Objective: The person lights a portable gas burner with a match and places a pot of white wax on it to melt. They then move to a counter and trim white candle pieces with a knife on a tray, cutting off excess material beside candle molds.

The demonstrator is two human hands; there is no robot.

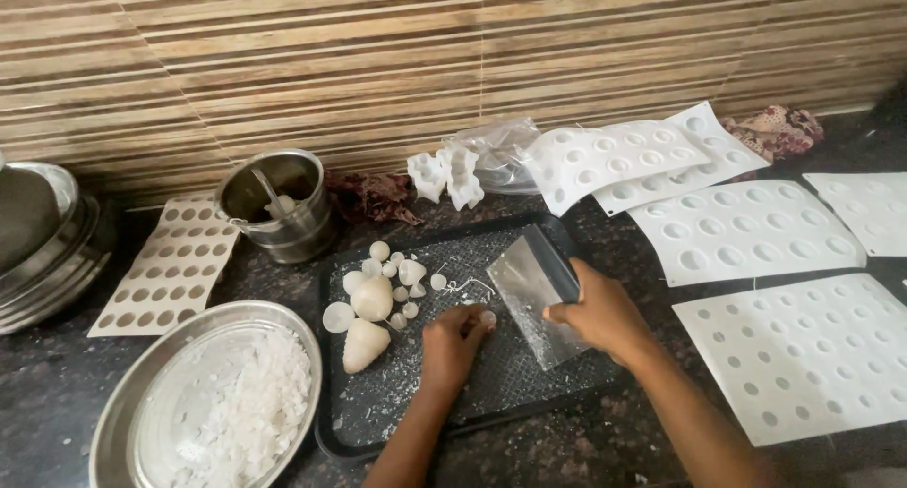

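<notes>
Striped tile wall behind a dark stone table (567,441). I see the left hand (452,344) curled, fingertips pinching a small white wax ball (487,317) on the black rectangular tray (529,398). Right hand (600,313) closed around a steel bench scraper (535,294), blade resting just right of the ball. Judged step: trimming the piece. Finished white wax shapes (370,304) lie left of the hands.

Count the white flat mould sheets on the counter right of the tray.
5: two overlapping sheets lean at the back, one lies right of the tray, one is cut off at the right edge, one is nearest. Others may lie out of view.
</notes>
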